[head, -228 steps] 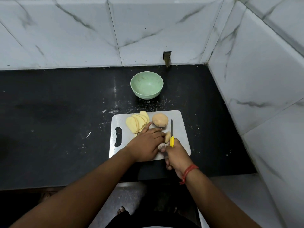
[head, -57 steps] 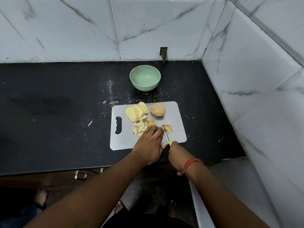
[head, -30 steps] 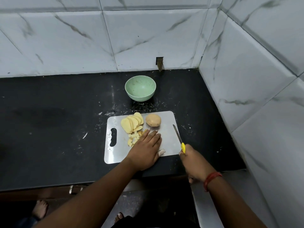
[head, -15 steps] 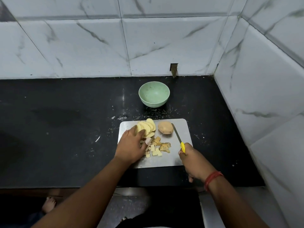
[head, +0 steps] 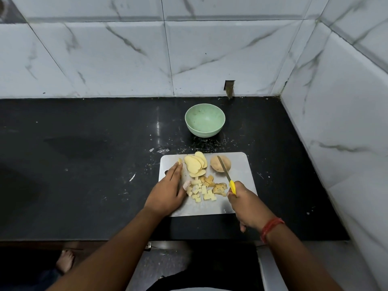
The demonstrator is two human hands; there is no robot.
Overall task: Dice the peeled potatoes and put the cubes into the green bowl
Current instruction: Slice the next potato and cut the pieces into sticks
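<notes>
The green bowl (head: 204, 120) stands empty on the black counter, behind the steel cutting board (head: 241, 177). On the board lie a fan of potato slices (head: 196, 164), a whole peeled potato (head: 223, 162) and a scatter of small cubes (head: 201, 192). My left hand (head: 168, 190) lies flat on the board's left part, its straight fingers reaching a single slice (head: 180, 161) left of the fan. My right hand (head: 247, 202) grips a yellow-handled knife (head: 232, 186), whose blade points away across the whole potato.
White marble tiles close the counter (head: 84, 154) at the back and on the right. A dark notch (head: 229, 88) sits in the back wall above the bowl. Crumbs speckle the counter between bowl and board. A bare foot (head: 65, 261) shows below the counter edge.
My left hand has slid left and forward off the cubes to the left side of the slices, where one slice now lies apart from the fan. My right hand keeps the knife.
</notes>
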